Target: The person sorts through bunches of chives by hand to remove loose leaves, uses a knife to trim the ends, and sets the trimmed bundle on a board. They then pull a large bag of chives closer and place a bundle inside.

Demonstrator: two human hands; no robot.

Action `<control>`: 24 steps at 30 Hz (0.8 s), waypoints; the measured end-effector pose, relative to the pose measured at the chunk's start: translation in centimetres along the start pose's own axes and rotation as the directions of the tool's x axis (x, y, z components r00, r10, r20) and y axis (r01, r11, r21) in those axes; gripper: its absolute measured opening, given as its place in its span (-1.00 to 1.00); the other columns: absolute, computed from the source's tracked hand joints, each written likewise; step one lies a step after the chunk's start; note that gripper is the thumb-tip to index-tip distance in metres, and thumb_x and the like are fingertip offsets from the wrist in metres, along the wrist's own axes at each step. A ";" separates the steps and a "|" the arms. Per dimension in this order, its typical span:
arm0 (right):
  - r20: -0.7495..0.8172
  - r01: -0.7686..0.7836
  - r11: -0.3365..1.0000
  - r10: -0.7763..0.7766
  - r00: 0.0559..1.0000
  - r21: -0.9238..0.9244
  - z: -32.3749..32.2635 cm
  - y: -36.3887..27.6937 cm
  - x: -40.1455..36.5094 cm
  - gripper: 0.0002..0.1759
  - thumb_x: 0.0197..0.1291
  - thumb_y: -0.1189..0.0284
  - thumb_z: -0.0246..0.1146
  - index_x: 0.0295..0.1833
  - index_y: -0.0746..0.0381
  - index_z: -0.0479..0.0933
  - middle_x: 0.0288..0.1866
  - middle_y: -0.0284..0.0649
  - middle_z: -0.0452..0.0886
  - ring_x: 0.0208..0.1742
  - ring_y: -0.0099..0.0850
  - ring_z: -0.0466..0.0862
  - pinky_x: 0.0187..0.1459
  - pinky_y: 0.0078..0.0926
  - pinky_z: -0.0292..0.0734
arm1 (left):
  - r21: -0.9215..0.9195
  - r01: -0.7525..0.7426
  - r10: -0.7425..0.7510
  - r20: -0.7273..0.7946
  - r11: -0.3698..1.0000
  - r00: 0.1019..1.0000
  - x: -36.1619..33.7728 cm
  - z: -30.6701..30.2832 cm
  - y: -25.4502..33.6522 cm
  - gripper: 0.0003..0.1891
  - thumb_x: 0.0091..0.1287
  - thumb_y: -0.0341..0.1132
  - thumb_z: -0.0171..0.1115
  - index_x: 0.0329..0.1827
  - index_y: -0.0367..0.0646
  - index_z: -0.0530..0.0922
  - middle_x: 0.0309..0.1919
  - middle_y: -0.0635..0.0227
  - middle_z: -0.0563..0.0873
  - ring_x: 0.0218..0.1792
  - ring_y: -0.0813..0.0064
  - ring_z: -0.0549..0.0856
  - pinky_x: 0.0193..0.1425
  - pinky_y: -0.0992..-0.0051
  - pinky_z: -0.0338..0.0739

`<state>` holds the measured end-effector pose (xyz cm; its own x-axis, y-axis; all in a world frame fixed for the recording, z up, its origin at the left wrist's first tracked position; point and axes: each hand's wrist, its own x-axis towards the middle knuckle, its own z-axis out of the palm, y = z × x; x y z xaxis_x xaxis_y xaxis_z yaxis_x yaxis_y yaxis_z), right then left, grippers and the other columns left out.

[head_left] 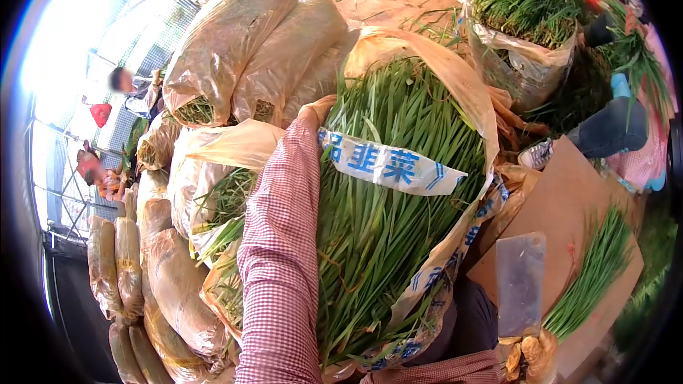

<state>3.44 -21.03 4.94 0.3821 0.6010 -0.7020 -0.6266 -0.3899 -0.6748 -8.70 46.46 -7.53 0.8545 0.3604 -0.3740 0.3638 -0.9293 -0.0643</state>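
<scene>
My left hand reaches to the far left edge of a large clear plastic bag packed with garlic chives. Its fingers are hidden from me, so their grip does not show. A white label strip with blue characters lies across the chives. At the lower right, my gloved right hand is closed around the handle of a cleaver, its broad blade pointing up. Beside the blade, a small bunch of chives rests on a brown board.
Filled plastic bags are stacked behind and to the left. Another open bag of chives stands at the upper right. A co-worker's bent leg reaches in from the right. Other people are at the far left.
</scene>
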 end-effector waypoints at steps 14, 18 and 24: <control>-0.084 0.345 0.844 -0.412 0.907 -0.410 1.2 -1.0 -1.0 -0.42 0.26 -0.05 0.21 -0.24 0.36 0.57 -0.60 -0.38 0.50 -0.64 -0.62 0.45 -0.58 -0.64 0.28 | -0.424 0.533 -0.658 -0.242 0.733 0.713 -0.6 -3.3 1.5 -0.70 0.31 -0.31 0.16 0.05 -0.22 0.61 -0.04 0.07 0.70 -0.01 0.15 0.68 0.12 0.31 0.54; -0.107 0.348 0.900 -0.385 0.917 -0.264 1.5 -0.4 -1.8 -0.41 0.26 -0.03 0.22 -0.18 0.40 0.59 -0.60 -0.38 0.50 -0.64 -0.63 0.46 -0.58 -0.68 0.27 | -0.553 0.432 -0.702 -0.549 0.712 0.454 -7.4 -13.4 6.5 -0.69 0.16 -0.14 0.22 -0.18 -0.15 0.72 -0.18 -0.02 0.72 -0.11 0.03 0.71 0.04 0.23 0.56; -0.064 0.288 0.952 -0.295 0.953 -0.105 1.3 0.2 -3.2 -0.42 0.31 0.05 0.22 -0.12 0.48 0.51 -0.63 -0.28 0.51 -0.72 -0.57 0.45 -0.67 -0.69 0.31 | -0.414 -0.042 -0.153 -0.428 0.909 0.891 -15.6 -19.1 18.8 -0.67 0.12 -0.30 0.40 -0.03 -0.09 0.69 -0.04 0.18 0.69 -0.09 0.25 0.70 0.03 0.36 0.61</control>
<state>1.16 -22.15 7.35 0.5927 0.6436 -0.4843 -0.4150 -0.2714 -0.8684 -8.11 24.91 14.76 0.8640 0.4983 0.0722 0.4482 -0.8265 0.3406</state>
